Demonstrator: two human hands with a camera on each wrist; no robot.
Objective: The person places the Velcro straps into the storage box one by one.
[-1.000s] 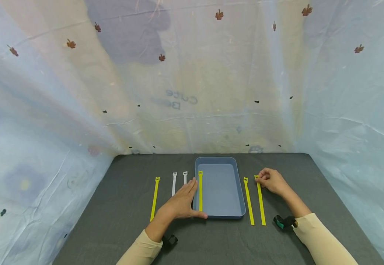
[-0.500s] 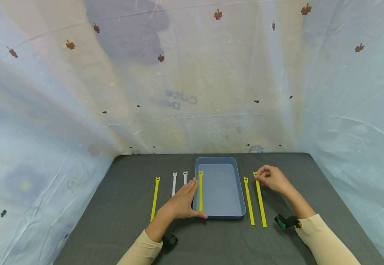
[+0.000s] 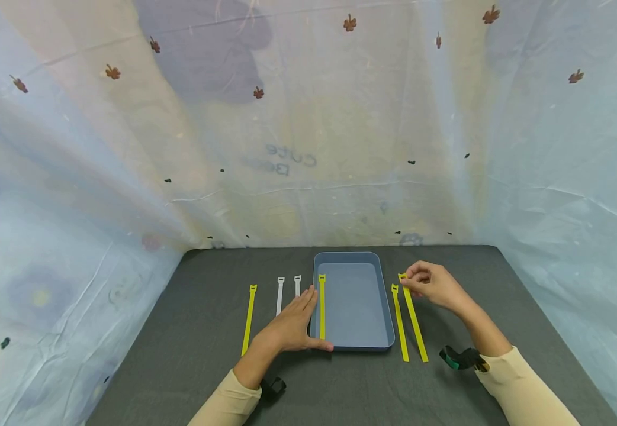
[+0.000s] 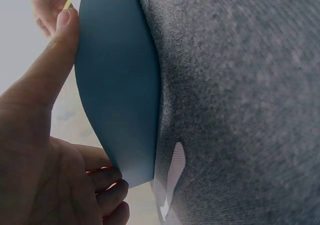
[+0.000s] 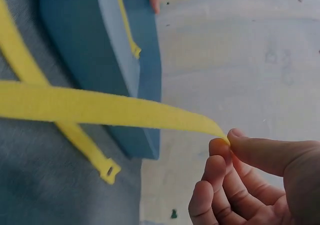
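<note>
My right hand [image 3: 436,287] pinches a yellow hook-and-loop cable tie [image 3: 414,319] by its slotted head, between thumb and index finger. In the right wrist view, that tie [image 5: 100,105] stretches from the fingertips across another yellow cable tie [image 5: 82,140], which lies on the cloth right of the tray. My left hand [image 3: 292,325] rests against the left side of a blue-grey tray [image 3: 385,302], fingers extended along its edge and thumb at the near rim. Inside the tray, along its left side, lies one yellow cable tie [image 3: 322,307].
Left of the tray lie two white cable ties [image 3: 280,296], partly hidden by the left hand, and a yellow cable tie [image 3: 248,319]. Dark grey cloth [image 3: 351,390] covers the table. A printed curtain [image 3: 340,195] hangs behind and at the sides.
My right hand has lifted the head of the yellow cable tie and brought it left, towards the tray, so the tie now slants. The left hand and the tray have stayed put.
</note>
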